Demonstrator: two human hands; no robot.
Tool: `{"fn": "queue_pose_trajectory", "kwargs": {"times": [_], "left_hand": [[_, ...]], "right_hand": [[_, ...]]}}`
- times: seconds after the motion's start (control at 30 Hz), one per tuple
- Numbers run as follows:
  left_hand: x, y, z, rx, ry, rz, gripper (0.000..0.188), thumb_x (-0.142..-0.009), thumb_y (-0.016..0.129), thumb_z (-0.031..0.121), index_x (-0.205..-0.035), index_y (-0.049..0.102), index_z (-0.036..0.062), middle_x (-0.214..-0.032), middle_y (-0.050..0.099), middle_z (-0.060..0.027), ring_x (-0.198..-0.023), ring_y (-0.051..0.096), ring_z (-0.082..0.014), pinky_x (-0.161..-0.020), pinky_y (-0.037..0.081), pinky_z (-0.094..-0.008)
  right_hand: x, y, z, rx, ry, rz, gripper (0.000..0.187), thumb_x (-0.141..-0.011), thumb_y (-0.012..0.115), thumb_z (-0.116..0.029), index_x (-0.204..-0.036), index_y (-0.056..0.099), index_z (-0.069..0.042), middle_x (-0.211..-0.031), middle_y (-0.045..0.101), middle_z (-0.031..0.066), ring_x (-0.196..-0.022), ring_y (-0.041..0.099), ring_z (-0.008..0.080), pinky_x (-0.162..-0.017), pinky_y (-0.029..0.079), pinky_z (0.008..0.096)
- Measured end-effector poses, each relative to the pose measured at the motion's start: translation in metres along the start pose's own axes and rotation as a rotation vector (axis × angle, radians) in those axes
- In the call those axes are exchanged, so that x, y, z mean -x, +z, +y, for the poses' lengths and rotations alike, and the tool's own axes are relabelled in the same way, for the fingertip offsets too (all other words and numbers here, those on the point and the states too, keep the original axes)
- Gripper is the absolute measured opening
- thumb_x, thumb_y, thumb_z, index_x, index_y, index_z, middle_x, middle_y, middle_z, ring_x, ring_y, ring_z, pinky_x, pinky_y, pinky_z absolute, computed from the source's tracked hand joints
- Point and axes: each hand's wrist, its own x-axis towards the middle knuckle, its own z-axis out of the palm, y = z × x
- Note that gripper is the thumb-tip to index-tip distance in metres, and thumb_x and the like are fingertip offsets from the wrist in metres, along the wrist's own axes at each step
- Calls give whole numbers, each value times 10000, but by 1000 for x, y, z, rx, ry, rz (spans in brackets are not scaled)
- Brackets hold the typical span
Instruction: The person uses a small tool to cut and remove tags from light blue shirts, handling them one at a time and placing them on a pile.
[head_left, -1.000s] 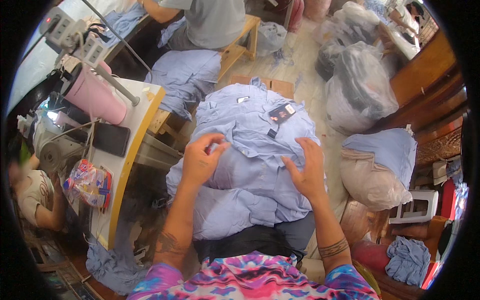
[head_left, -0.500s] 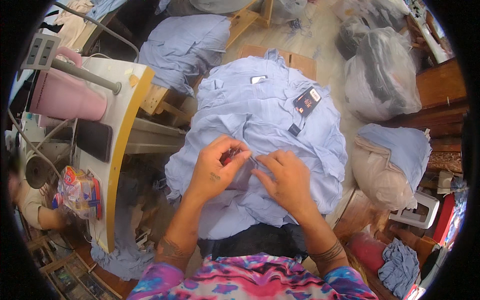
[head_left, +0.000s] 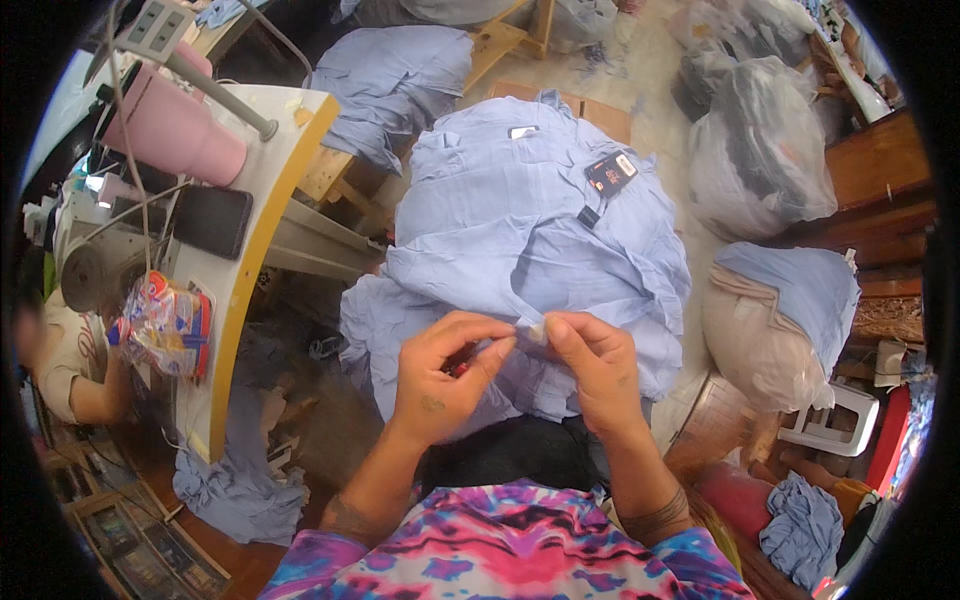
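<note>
Looking down from the head view, both hands meet at the centre of the frame, right over a light blue shirt [head_left: 520,230] that's spread across the lap and runs up toward the top middle. Left hand [head_left: 445,375] has its fingers curled in, and there's something small and red tucked in the grip, can't really tell what it is. Right hand [head_left: 598,365] is pinching a bit of the shirt's edge between thumb and forefinger, just beside the left fingertips, pretty much touching. A dark tag [head_left: 610,173] sits on the shirt up near the top, right of centre.

Left side of the frame has a white table [head_left: 262,190] with a yellow edge, a pink tumbler [head_left: 175,130] on it and a black phone [head_left: 212,220] next to that. A snack bag [head_left: 163,322] lies lower on the table. Clear plastic sacks [head_left: 760,150] sit upper right, more blue cloth [head_left: 385,70] up top.
</note>
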Motion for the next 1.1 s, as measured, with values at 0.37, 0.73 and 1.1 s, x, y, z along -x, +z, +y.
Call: {"fn": "queue_pose_trajectory", "kwargs": {"times": [0.37, 0.73, 1.1], "left_hand": [[31, 6, 41, -162, 290, 8, 237, -847, 798, -10, -1080, 769, 22, -989, 759, -79, -689, 617, -56, -580, 464, -206], [41, 2, 52, -298, 375, 63, 202, -814, 800, -23, -1008, 765, 21, -1026, 761, -95, -681, 672, -93, -589, 517, -223], [32, -11, 27, -219, 196, 175, 150, -821, 736, -49, -949, 726, 29, -1060, 718, -15, -647, 521, -8, -574, 430, -196]], "right_hand": [[59, 15, 1, -386, 42, 35, 273, -1010, 717, -156, -1201, 713, 39, -1023, 748, 107, -905, 682, 152, -845, 549, 302], [68, 25, 6, -183, -209, 47, 189, -966, 733, -12, -1143, 748, 53, -1132, 731, 113, -1031, 678, 144, -926, 534, 270], [58, 25, 14, -223, -136, 133, 212, -1002, 721, -125, -1134, 729, 40, -996, 732, 87, -908, 662, 121, -803, 521, 252]]}}
